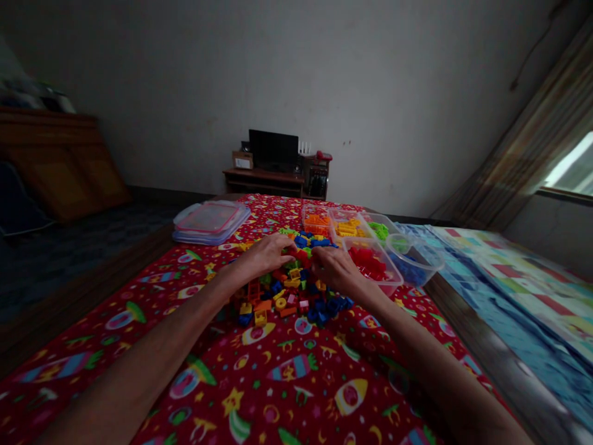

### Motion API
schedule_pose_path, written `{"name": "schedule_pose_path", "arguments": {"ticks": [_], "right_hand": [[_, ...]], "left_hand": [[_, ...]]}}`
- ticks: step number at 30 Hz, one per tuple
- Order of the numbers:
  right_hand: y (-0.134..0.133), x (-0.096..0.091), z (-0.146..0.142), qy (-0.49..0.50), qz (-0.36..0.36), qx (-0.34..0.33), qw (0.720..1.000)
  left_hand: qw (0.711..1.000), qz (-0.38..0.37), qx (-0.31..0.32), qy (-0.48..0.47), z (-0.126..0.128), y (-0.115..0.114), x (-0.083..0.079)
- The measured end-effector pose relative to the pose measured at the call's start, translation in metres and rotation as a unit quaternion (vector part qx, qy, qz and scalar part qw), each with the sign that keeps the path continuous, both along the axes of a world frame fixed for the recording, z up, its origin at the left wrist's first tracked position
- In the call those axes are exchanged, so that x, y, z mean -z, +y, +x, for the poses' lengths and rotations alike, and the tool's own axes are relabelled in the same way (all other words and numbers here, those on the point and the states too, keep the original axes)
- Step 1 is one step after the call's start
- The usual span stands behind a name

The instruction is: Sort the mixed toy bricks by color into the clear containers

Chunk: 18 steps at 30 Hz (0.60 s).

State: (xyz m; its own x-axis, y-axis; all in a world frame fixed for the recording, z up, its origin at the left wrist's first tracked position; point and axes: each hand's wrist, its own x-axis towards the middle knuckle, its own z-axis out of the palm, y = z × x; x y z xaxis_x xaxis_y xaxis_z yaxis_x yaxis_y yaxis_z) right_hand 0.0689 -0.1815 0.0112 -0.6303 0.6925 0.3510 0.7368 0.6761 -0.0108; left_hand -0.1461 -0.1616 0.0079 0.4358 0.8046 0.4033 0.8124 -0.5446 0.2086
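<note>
A pile of mixed plastic building blocks [293, 283] in red, yellow, blue, green and orange lies on the table. My left hand [274, 252] reaches over the pile's far left part, its fingers bent down and closed. From the other side my right hand [332, 267] reaches in, fingers curled among the blocks. Between the two sets of fingertips are red and green blocks; whatever either hand grips is too small and dark to make out. Just right of my right hand stands a clear box of red blocks [368, 262].
Behind it stand clear boxes with orange blocks [317, 224], yellow blocks [349, 227] and green blocks [379, 231]. A round clear tub [435, 262] holds blue blocks. Stacked lids [210, 219] lie far left. A red patterned cloth [287, 383] covers the table; a bed [523, 278] is at right.
</note>
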Motion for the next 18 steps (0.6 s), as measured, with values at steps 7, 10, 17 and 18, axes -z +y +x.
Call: {"name": "schedule_pose_path", "arguments": {"ticks": [7, 10, 17, 18], "right_hand": [[0.011, -0.012, -0.024, 0.011, -0.009, -0.012, 1.0], [0.013, -0.004, -0.034, -0.011, -0.033, -0.04, 0.999], [0.013, -0.005, -0.019, 0.092, -0.026, -0.059, 0.994], [0.014, -0.007, -0.017, 0.117, -0.023, -0.06, 0.991]], "left_hand": [[0.995, -0.016, -0.078, -0.06, -0.006, -0.007, -0.019], [0.991, -0.021, -0.095, -0.095, -0.009, -0.007, -0.02], [0.973, -0.065, -0.054, -0.217, -0.008, -0.001, -0.012], [0.962, -0.092, -0.036, -0.255, -0.006, -0.001, -0.01]]}}
